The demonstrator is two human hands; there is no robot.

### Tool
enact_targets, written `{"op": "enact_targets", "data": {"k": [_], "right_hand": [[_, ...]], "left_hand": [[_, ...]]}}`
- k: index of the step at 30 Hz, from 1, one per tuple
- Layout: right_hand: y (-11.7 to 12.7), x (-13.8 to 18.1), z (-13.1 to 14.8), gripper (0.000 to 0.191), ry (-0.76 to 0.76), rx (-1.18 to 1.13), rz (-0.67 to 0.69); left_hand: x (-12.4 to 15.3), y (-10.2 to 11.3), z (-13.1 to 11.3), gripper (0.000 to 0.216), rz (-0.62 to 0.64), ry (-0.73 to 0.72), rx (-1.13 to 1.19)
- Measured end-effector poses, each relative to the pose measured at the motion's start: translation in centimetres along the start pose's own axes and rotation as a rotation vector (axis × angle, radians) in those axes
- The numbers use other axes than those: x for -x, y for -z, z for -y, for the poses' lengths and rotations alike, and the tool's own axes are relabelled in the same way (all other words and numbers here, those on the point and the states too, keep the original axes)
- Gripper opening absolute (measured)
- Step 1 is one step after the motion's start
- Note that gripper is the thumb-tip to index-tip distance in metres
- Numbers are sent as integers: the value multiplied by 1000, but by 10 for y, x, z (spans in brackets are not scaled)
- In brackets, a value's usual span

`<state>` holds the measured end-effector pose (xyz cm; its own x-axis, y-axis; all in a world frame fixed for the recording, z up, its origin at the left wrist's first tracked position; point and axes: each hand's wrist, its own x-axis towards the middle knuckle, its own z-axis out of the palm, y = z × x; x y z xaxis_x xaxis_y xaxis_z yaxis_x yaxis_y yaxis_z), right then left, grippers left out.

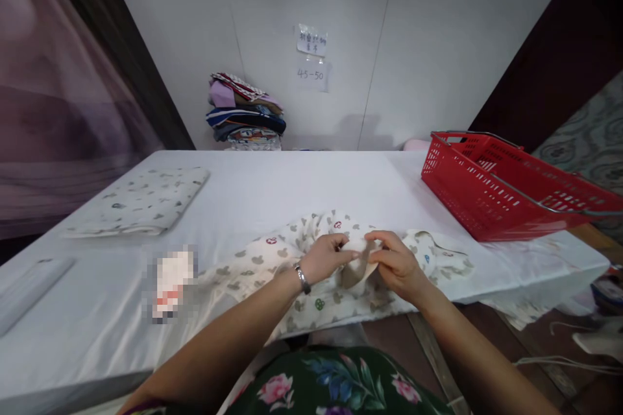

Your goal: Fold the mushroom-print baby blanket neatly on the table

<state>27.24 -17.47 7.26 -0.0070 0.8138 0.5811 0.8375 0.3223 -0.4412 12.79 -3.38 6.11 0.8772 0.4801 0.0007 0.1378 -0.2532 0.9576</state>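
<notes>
A cream garment (pixel 272 256) printed with small grey shapes lies crumpled at the near edge of the white table (pixel 302 188). My left hand (pixel 324 258), a metal bracelet on its wrist, pinches a bunched part of that fabric. My right hand (pixel 396 264) grips the same bunch from the other side. Both hands are closed on the cloth and almost touch each other just above the table.
A red plastic basket (pixel 501 185) stands at the table's right. A folded printed cloth (pixel 141 201) lies at the left, a flat white piece (pixel 29 285) nearer the left edge. Stacked folded clothes (pixel 246 113) rest against the back wall under paper notes (pixel 311 55).
</notes>
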Motion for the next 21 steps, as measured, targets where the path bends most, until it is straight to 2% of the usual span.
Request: {"op": "enact_targets", "data": {"k": [3,5,7,10,13,15,18,21], "right_hand": [[-1,8,3,35,-50,-55,20],[0,9,9,36,-68,-136,95],[2,6,14,33,-85,-219,154],[3,-1,13,25,-176,-273,118],[0,-5,5,21,-377,-340,54],[-4,-6,-1,28,-486,-406,39],[-9,-9,-3,35,-465,-373,48],[-5,-13,-3,17,-374,-284,105]], "left_hand": [[4,-4,6,21,-190,-29,-36],[7,-7,5,16,-230,-98,-144],[11,-10,1,13,-208,-166,-211],[16,-13,-5,17,-172,-204,-220],[21,-13,-9,20,-146,-240,-227],[23,-12,-10,22,-115,-272,-243],[26,-12,-11,25,-80,-303,-254],[26,-10,-12,27,-52,-317,-271]]}}
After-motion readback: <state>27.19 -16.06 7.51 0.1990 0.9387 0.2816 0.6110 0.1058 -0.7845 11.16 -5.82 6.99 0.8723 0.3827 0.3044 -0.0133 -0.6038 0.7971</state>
